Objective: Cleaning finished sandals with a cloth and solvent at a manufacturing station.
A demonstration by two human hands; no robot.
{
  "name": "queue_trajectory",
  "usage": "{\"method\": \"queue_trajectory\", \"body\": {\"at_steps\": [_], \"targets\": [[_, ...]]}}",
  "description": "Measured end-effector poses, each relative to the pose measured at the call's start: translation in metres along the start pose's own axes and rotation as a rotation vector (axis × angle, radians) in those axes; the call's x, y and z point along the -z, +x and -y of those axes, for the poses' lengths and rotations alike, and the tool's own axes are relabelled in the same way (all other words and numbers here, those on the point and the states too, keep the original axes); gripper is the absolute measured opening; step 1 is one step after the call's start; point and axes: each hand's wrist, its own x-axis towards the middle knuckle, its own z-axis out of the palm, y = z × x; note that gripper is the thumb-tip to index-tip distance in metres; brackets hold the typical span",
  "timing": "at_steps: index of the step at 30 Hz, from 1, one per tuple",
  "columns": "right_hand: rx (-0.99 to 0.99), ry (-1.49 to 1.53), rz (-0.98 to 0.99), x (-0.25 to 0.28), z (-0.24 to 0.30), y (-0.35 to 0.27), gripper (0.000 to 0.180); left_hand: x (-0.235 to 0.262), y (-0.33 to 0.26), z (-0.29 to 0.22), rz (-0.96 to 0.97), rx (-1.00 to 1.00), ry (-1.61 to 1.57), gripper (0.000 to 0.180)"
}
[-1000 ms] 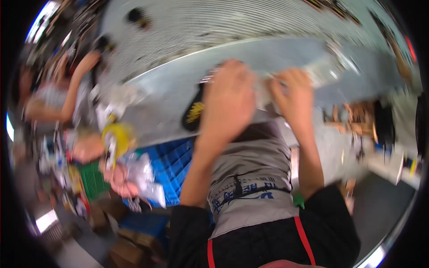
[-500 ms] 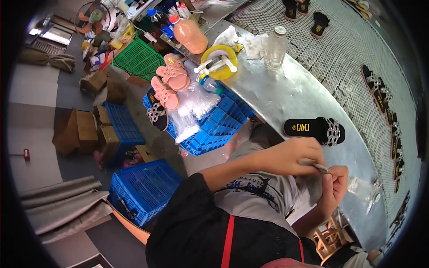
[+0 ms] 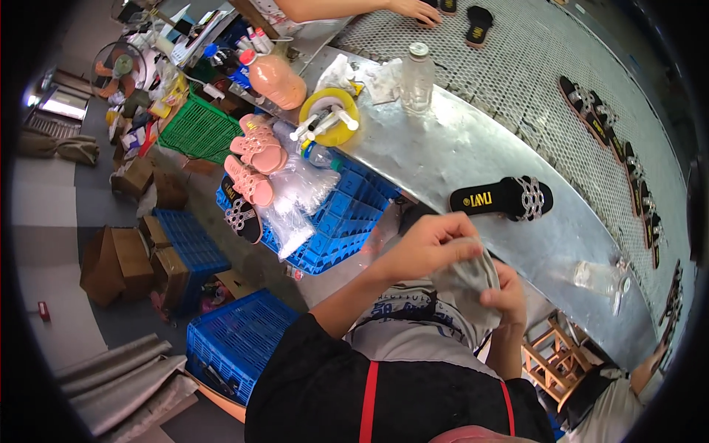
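Gripping grey cloth [image 3: 476,286], the left hand [image 3: 430,247] and right hand [image 3: 509,297] close their fingers on it beside the metal table [image 3: 543,247], where a black jewelled-strap slide sandal [image 3: 487,198] lies

My bare left hand [image 3: 432,242] raised before my waist, fingers bent inward, thumb and forefinger gripping. My bare right hand [image 3: 509,297] just beside it, slightly lower, fingers curled, thumb angled leftward, also gripping. Hands near each other, a little apart. Left forearm [image 3: 351,299] bare, slanting up and rightward from loose black fabric sleeve [image 3: 292,362]. Right forearm [image 3: 505,353] bare, nearly upright, looking shorter. Both elbows bent.
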Motion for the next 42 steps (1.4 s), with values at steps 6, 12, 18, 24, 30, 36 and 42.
{"method": "queue_trajectory", "body": {"at_steps": [6,12,18,24,30,36,42], "targets": [[0.178,0.377,-0.274,-0.002,-0.006,0.0,0.041,-0.011,0.036,0.015,-0.063,-0.081,0.471,0.011],[1.04,-0.277,-0.672,0.042,-0.025,0.008,0.027,-0.071,0.043,0.071,0.143,-0.642,0.93,0.017],[1.202,0.395,-0.803,0.072,-0.018,-0.093,0.016,-0.114,0.087,0.079,0.589,-0.677,0.66,0.028],[1.236,0.175,-1.152,0.1,-0.028,-0.169,0.015,-0.234,0.196,0.154,0.227,-0.842,0.83,0.084],[1.146,0.178,-1.364,0.108,-0.068,-0.185,0.019,-0.224,0.183,0.159,0.518,-0.429,0.56,0.076],[0.902,0.348,-1.11,0.102,-0.102,-0.147,0.022,-0.178,0.099,0.138,0.915,0.148,0.646,0.065],[0.789,0.524,-1.034,0.102,-0.147,-0.128,0.028,-0.154,0.083,0.154,0.923,0.449,0.735,0.063]]}}
